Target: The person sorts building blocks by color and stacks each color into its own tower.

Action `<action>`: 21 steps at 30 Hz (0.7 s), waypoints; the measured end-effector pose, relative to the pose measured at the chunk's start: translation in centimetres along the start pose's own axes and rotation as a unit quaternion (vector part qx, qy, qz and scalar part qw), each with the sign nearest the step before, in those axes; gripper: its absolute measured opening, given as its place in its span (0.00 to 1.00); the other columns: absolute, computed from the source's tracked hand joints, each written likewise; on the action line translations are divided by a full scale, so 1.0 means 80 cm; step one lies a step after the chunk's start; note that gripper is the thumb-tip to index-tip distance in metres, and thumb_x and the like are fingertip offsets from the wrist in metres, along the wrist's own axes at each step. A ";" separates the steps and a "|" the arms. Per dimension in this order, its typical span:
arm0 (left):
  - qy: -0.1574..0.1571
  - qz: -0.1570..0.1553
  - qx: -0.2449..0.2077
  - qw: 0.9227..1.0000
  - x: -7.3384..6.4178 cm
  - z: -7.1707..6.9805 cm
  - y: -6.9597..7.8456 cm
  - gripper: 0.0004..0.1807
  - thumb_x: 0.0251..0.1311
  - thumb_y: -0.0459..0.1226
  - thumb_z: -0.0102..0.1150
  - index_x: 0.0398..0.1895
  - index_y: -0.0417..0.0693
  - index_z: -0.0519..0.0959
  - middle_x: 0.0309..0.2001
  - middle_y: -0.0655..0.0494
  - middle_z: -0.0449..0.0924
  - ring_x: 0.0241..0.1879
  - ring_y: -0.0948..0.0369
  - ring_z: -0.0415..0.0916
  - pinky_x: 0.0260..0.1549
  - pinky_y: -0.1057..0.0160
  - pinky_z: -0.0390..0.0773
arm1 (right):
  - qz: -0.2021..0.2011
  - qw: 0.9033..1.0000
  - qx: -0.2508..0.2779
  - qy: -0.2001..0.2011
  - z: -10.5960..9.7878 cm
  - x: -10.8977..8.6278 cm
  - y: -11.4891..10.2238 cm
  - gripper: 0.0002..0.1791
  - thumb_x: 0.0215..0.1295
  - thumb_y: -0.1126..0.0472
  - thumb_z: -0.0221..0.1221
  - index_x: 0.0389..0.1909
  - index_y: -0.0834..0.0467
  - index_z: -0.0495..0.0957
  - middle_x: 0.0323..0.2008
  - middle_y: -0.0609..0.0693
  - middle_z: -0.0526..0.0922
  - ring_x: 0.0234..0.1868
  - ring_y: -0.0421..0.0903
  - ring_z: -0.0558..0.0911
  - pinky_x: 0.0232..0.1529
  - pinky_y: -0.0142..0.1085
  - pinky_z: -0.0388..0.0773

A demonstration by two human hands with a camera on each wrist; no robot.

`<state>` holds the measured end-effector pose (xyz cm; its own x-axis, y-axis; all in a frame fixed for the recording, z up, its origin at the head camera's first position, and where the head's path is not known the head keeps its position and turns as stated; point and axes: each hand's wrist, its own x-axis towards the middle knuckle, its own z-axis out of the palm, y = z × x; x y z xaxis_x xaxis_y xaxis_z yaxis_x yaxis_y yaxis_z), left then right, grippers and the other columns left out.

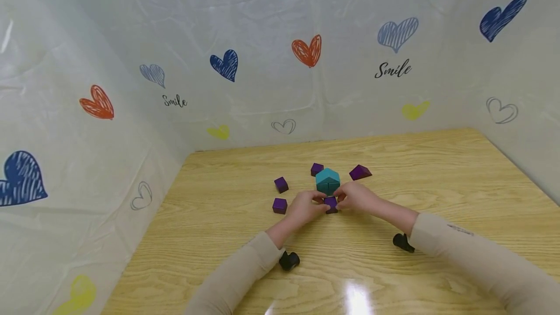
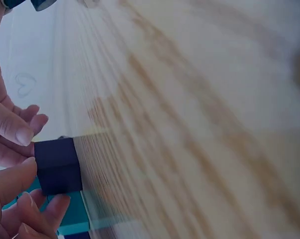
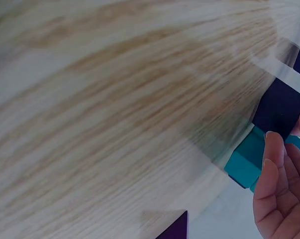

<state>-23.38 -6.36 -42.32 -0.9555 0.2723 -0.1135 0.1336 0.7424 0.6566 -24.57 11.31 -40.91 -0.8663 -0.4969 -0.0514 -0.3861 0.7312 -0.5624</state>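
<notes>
A purple cube-like block [image 1: 331, 204] sits between both hands, at the near side of a teal faceted block piece [image 1: 327, 179]. My left hand [image 1: 305, 206] holds the purple block from the left. In the left wrist view its thumb lies against one face of the dark block [image 2: 60, 167], with fingertips by the teal part [image 2: 75, 214]. From the right, my right hand [image 1: 358, 197] grips the same block with bent fingers. The right wrist view has its fingertips at the lower corner of the block [image 3: 279, 109], over the teal piece [image 3: 247, 159].
Two purple blocks [image 1: 281, 184] lie left of the hands on the wooden table [image 1: 210, 237]. Another purple block [image 1: 317, 169] is just behind the teal piece. A purple wedge-shaped block [image 1: 360, 172] lies at the back right. A heart-printed white sheet [image 1: 262, 101] rises behind the table.
</notes>
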 end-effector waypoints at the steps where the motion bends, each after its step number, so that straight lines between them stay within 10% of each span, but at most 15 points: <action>1: 0.000 -0.002 0.004 1.000 -0.001 0.000 0.001 0.17 0.54 0.45 0.63 0.47 0.52 0.80 0.37 0.62 0.81 0.44 0.62 0.76 0.38 0.65 0.74 | -0.001 1.000 -0.004 0.001 0.001 0.001 -0.001 0.15 0.52 0.66 0.64 0.40 0.70 0.80 0.32 0.53 0.83 0.34 0.46 0.80 0.35 0.37 0.77; 21: -0.032 0.010 -0.010 0.999 -0.024 0.004 -0.002 0.13 0.49 0.42 0.67 0.39 0.52 0.83 0.32 0.65 0.80 0.38 0.66 0.74 0.38 0.67 0.72 | -0.038 0.997 0.054 -0.045 0.012 -0.017 0.003 0.12 0.48 0.64 0.67 0.33 0.63 0.79 0.32 0.51 0.82 0.35 0.44 0.78 0.36 0.36 0.76</action>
<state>-21.49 -6.83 -42.46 -0.9337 0.3266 -0.1470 0.1468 0.7234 0.6746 -23.17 11.71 -41.78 -0.8018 -0.5927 -0.0765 -0.4092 0.6377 -0.6526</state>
